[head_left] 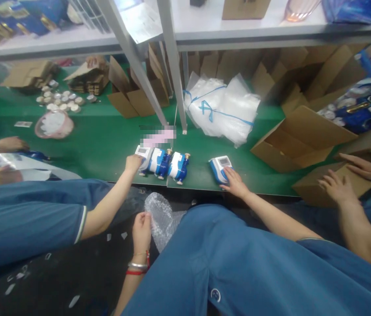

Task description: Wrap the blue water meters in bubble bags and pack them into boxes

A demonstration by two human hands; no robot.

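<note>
My left hand (141,229), low beside my body, pinches the edge of a clear bubble wrap bag (161,217) that hangs below the table's front edge. My right hand (236,184) is on the near right side of a blue and white water meter (220,168) with a small grey display, its fingers curved over the casing. Left of that meter stand two blue water meters with white wrapping, one (178,167) nearer me and another (159,161) beside it. A co-worker's hand (133,163) touches a further meter with a display (144,154) at the row's left end.
White plastic bags (223,107) lie behind on the green table (106,136). An open carton (299,140) stands right, near a co-worker's hands (340,188) on another box. Metal posts (174,70) rise to a shelf. A pink bowl (54,125) stands left.
</note>
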